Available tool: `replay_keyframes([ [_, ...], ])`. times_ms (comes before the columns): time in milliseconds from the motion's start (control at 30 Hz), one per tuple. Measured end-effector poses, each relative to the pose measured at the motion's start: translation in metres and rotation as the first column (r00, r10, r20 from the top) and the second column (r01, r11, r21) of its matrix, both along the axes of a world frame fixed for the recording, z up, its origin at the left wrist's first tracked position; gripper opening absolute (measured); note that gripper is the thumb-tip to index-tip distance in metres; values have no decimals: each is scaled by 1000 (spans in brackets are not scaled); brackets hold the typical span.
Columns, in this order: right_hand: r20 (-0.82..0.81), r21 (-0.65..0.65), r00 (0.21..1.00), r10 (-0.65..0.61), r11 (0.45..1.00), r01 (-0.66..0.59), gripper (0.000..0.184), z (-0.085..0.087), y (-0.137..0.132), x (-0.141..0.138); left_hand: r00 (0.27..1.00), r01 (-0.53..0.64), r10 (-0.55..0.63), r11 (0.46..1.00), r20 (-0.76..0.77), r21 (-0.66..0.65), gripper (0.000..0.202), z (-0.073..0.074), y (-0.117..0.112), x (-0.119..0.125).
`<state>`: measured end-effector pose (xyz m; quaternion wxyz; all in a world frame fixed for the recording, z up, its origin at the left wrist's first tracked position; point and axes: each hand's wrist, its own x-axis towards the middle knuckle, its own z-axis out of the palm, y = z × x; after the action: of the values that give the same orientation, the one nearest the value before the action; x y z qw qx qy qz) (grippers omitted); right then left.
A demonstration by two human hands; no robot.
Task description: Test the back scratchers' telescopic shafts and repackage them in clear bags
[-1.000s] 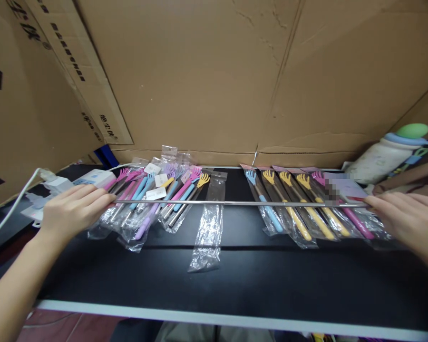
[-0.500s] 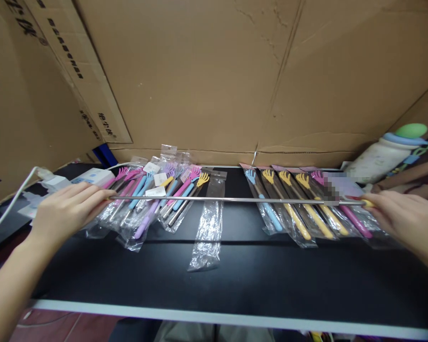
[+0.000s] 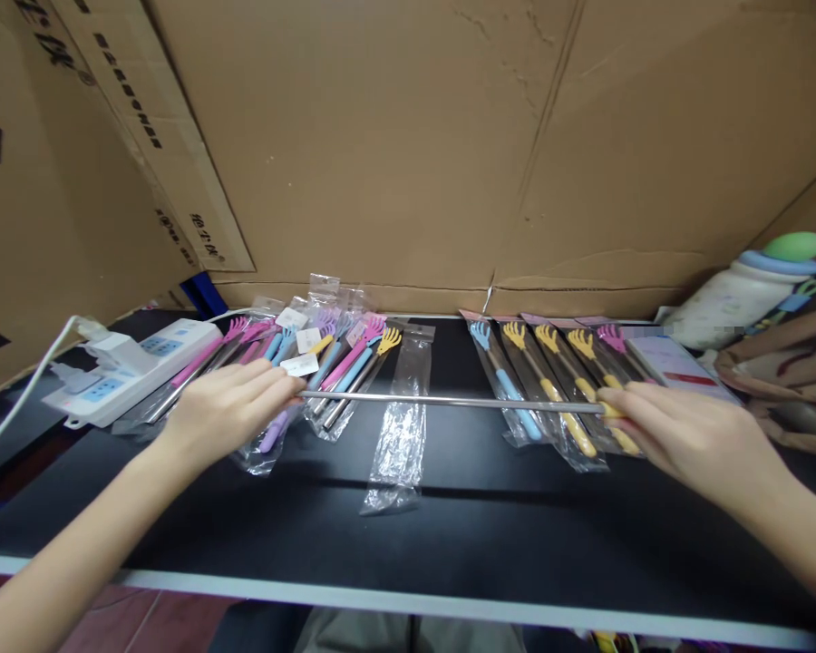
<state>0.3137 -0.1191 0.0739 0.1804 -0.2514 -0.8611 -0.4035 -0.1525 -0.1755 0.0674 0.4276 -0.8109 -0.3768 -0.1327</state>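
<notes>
A telescopic back scratcher [image 3: 449, 401] with a thin metal rod stretches level between my two hands above the table. My left hand [image 3: 235, 408] is closed around its left end, so that end is hidden. On the right, my right hand [image 3: 686, 435] grips the yellow handle, part of which shows at the fingertips. Beneath the rod lies a flat transparent plastic bag [image 3: 398, 444]. Bagged back scratchers in pink, blue, purple and yellow [image 3: 360, 363] lie in a pile by my left hand. Near my right hand, several more bagged ones [image 3: 558, 408] lie in a row.
A white power strip [image 3: 170, 358] with plugs and a cable lies at the left. At the right are a phone-like flat object [image 3: 680, 367] and a white bottle [image 3: 727, 295] with a green top. Cardboard [image 3: 394, 154] walls the back of the black table [image 3: 490, 544].
My hands have come closer together, the left moving right and the right moving left. The exposed rod between them is much shorter. More of the power strip and the phone-like object now shows.
</notes>
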Motion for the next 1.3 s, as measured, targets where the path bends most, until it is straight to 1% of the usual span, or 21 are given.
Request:
replay_keyframes([
  [167, -45, -145, 999, 25, 989, -31, 22, -4, -13, -43, 994, 105, -104, 994, 34, -31, 21, -1, 2, 44],
  [267, -78, -197, 997, 15, 980, -30, 25, -7, -15, -58, 994, 91, -88, 994, 61, -57, 24, 0, 5, 58],
  [333, -85, -197, 996, 12, 980, -29, 26, -8, -15, -64, 993, 89, -83, 993, 80, -78, 26, 1, 6, 63],
  [433, -83, -196, 996, 34, 979, -49, 25, -8, -16, -74, 987, 127, -116, 987, 107, -100, 26, 1, 7, 73],
  [567, -96, -187, 995, 37, 981, -55, 25, -6, -21, -97, 980, 173, -159, 978, 124, -115, 24, 1, 9, 94],
  [667, -87, -186, 996, 27, 982, -43, 27, -5, -23, -112, 979, 176, -160, 975, 125, -133, 24, 3, 12, 107],
  [767, -68, -193, 997, 20, 981, -33, 28, -6, -21, -118, 981, 164, -146, 976, 128, -140, 24, 3, 14, 111],
  [900, -49, -220, 998, 27, 975, -37, 27, -12, -19, -118, 981, 149, -126, 976, 146, -158, 24, -3, 15, 111],
  [1100, -83, -226, 996, 20, 973, -38, 29, -20, -9, -114, 971, 164, -123, 967, 206, -196, 25, -11, 20, 115],
  [1200, -113, -207, 994, 5, 978, -28, 29, -19, -1, -109, 974, 144, -104, 970, 201, -197, 20, -10, 24, 115],
  [1300, -133, -202, 991, -8, 979, -19, 31, -17, 2, -105, 978, 112, -82, 982, 191, -153, 16, -8, 25, 109],
])
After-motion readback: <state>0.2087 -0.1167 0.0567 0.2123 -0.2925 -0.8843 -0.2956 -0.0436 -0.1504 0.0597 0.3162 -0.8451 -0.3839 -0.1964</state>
